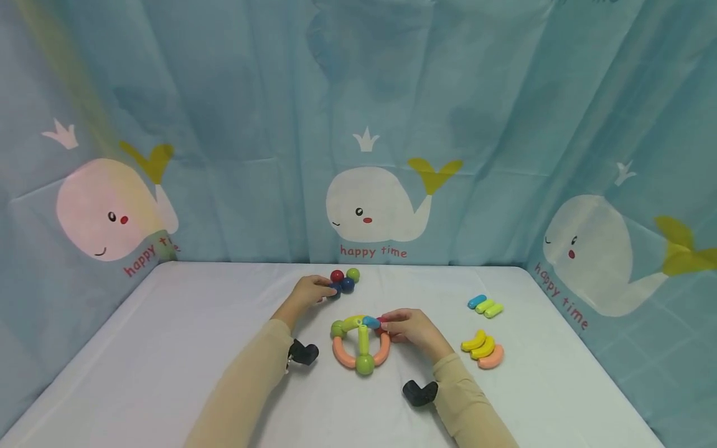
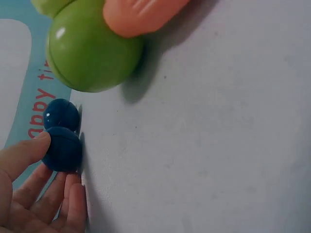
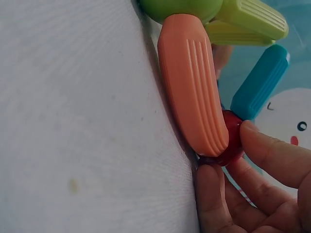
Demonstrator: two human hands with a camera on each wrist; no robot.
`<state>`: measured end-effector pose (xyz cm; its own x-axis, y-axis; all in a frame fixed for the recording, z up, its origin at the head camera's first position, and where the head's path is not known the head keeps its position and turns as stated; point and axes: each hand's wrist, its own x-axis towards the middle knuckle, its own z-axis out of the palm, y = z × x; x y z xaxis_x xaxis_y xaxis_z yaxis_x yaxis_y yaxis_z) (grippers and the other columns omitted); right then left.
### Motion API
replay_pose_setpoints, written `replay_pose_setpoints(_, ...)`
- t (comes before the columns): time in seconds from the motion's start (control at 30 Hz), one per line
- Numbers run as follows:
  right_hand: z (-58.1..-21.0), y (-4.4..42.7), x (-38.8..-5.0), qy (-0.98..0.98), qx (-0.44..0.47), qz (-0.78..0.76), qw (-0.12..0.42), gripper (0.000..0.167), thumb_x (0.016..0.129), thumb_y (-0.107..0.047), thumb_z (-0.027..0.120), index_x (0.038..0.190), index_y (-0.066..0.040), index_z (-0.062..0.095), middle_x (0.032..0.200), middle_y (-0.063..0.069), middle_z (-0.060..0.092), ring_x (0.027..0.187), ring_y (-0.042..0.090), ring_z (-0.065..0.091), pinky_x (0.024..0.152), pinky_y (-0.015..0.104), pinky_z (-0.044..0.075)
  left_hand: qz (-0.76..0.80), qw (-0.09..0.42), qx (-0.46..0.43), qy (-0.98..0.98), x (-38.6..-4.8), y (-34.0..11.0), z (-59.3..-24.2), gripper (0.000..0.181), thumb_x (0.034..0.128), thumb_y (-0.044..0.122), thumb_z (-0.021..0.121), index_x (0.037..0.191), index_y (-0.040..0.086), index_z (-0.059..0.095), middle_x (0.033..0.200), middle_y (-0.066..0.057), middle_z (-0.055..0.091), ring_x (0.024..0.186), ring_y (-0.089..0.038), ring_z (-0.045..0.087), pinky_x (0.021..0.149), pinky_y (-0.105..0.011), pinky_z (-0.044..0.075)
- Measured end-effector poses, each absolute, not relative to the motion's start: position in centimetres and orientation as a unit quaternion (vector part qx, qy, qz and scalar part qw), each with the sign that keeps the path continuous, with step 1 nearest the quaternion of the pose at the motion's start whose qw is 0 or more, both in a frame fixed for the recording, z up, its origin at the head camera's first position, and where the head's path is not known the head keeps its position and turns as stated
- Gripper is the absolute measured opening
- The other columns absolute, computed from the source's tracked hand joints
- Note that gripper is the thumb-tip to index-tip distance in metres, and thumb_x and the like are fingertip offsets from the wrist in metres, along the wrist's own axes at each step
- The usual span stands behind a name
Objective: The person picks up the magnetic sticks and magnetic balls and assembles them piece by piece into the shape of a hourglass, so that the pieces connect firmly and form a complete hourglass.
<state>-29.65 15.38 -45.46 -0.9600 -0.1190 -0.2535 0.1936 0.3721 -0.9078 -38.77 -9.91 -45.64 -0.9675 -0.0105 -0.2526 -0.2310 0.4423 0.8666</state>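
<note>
At the back of the table, my left hand (image 1: 308, 290) has its thumb and fingers about a dark blue ball (image 2: 62, 150), beside a second blue ball (image 1: 348, 285). Nearer me lies a ring of toy rods and balls. My right hand (image 1: 413, 326) pinches the red ball (image 3: 234, 136) at the ring's right side. A blue rod (image 3: 261, 81) and a curved orange rod (image 3: 192, 87) meet that red ball. A green ball (image 1: 365, 364) forms the ring's front, with an upright light-green rod (image 1: 363, 340) on it. Another green ball (image 1: 337, 328) sits at the left.
Behind the blue balls lie a loose red ball (image 1: 337, 276) and a green ball (image 1: 353, 274). To the right are short straight rods (image 1: 485, 305), and curved yellow rods (image 1: 473, 340) with an orange one (image 1: 492, 357). A whale-print curtain (image 1: 252, 124) borders the white table (image 1: 157, 348).
</note>
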Motion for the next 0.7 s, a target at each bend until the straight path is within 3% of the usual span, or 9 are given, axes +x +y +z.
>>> replay_pose_setpoints(0.4, -45.7, 15.5, -29.8, 0.816, 0.029, -0.561, 0.133, 0.027, 0.091, -0.013, 0.070, 0.116, -0.003, 0.071, 0.107, 0.010, 0.075, 0.093, 0.013, 0.071, 0.080, 0.031, 0.061, 0.641, 0.121, 0.002, 0.758, -35.8, -10.9, -43.1, 0.043, 0.0930, 0.012, 0.067, 0.133, -0.001, 0.058, 0.136, -0.021, 0.058, 0.112, -0.022, 0.068, 0.098, -0.034, 0.055)
replay_pose_setpoints(0.7, -45.6, 15.3, -29.5, 0.817, 0.030, -0.559, 0.136, 0.029, 0.089, -0.015, 0.073, 0.116, -0.004, 0.071, 0.109, 0.009, 0.075, 0.092, 0.014, 0.070, 0.082, 0.032, 0.060, 0.649, 0.126, 0.020, 0.750, -33.6, -10.9, -41.7, 0.042, 0.0935, 0.015, 0.067, 0.133, 0.003, 0.058, 0.138, -0.018, 0.057, 0.116, -0.023, 0.066, 0.101, -0.035, 0.053)
